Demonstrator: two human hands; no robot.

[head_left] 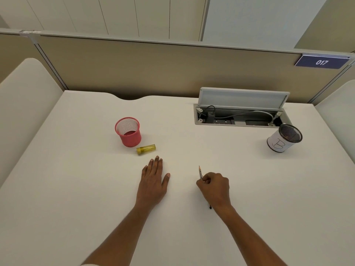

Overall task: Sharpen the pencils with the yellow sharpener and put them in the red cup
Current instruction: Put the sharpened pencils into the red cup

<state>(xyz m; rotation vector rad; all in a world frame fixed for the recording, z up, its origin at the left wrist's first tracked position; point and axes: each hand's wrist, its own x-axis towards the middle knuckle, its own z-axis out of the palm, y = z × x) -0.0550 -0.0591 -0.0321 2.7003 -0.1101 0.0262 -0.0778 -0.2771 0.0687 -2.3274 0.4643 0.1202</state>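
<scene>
On the pale bench (76,189), a thin sharpened pencil (200,172) is pinched in the curled fingers of the right hand (215,189), while the left hand (153,181) is held flat, fingers straight, near the yellow translucent cylindrical sharpener (146,149) laid on its side just beside the upright red mesh cup (128,134).

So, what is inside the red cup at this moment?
No pencil shows inside the red cup: only its mesh wall and part of its floor. The near wall hides the rest of the floor.
</scene>
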